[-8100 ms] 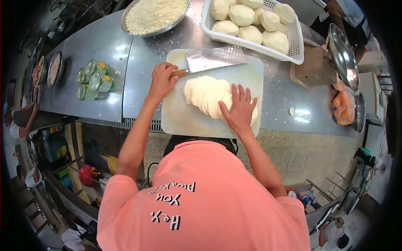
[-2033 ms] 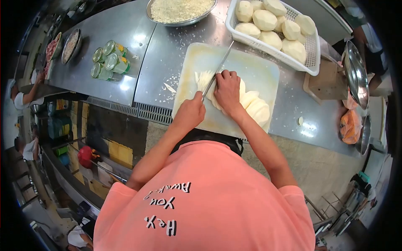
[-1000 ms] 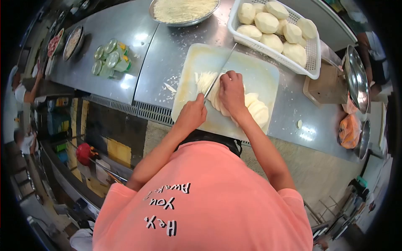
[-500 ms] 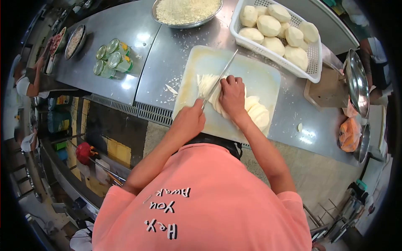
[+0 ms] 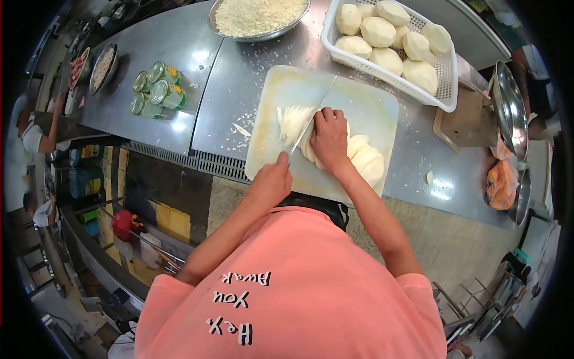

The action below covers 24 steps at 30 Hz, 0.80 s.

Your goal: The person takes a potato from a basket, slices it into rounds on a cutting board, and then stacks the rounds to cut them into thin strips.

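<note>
My left hand (image 5: 272, 180) is closed around the handle of a long knife (image 5: 307, 127). Its blade slants away from me across the white cutting board (image 5: 371, 103), beside the fingers of my other hand. With curled fingers, my right hand (image 5: 330, 136) presses down on overlapping pale root vegetable slices (image 5: 366, 160), partly hiding them. Thin cut shreds (image 5: 293, 122) lie left of the blade. Several whole peeled root vegetables (image 5: 378, 32) fill a white plastic basket (image 5: 447, 81) beyond the board.
A metal bowl (image 5: 257, 39) of finely cut pale pieces stands at the back. Several lidded cans (image 5: 160, 91) are grouped to the left on the steel table (image 5: 230, 90). Metal bowls (image 5: 510, 110) and an orange bag (image 5: 501, 184) are at the right. A co-worker (image 5: 45, 131) stands far left.
My left hand and the knife have drawn slightly back toward my body, and the blade lies closer to my right fingers. My right hand stays on the slices. The whole view has shifted slightly.
</note>
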### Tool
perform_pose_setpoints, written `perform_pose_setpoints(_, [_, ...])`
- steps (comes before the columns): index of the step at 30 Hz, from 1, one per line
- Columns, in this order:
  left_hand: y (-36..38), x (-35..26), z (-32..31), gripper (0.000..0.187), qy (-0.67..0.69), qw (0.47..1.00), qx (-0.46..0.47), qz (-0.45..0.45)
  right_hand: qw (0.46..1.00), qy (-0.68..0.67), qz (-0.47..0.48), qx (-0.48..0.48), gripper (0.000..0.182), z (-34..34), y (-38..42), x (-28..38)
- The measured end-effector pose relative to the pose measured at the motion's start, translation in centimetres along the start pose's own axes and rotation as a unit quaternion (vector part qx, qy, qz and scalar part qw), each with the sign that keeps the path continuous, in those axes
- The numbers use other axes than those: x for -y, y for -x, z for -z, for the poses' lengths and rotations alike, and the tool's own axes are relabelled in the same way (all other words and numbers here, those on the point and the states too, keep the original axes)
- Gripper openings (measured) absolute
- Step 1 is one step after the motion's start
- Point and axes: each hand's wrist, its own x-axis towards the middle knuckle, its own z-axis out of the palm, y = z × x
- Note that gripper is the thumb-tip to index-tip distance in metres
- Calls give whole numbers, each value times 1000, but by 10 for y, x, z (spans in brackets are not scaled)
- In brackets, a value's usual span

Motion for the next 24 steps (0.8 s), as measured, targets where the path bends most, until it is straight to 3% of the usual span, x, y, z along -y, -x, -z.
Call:
perform_pose_setpoints(5, [14, -30, 43, 21, 46, 999, 14, -1, 1000, -2, 10, -6, 24, -1, 3, -1])
perform_pose_setpoints(8, [21, -19, 32, 19, 32, 998, 39, 22, 1000, -2, -1, -6, 24, 2, 2, 2])
perform_pose_setpoints(10, [-8, -8, 3, 18, 10, 999, -16, -31, 1000, -2, 2, -12, 25, -1, 2, 1])
perform_pose_setpoints(15, [12, -28, 45, 23, 21, 999, 24, -6, 1000, 3, 15, -5, 27, -1, 1, -1])
perform_pose_setpoints(17, [23, -21, 37, 20, 41, 998, 44, 14, 1000, 5, 2, -6, 26, -1, 4, 0])
perform_pose_setpoints(21, [-25, 7, -10, 18, 0, 998, -37, -43, 1000, 6, -6, 4, 28, 1, 7, -1])
perform_pose_setpoints(22, [-20, -14, 17, 18, 64, 997, -2, -35, 1000, 6, 1, 5, 28, 1, 7, -2])
perform_pose_setpoints(24, [6, -34, 49, 18, 52, 998, 12, -22, 1000, 1, 15, -1, 28, -1, -1, -2])
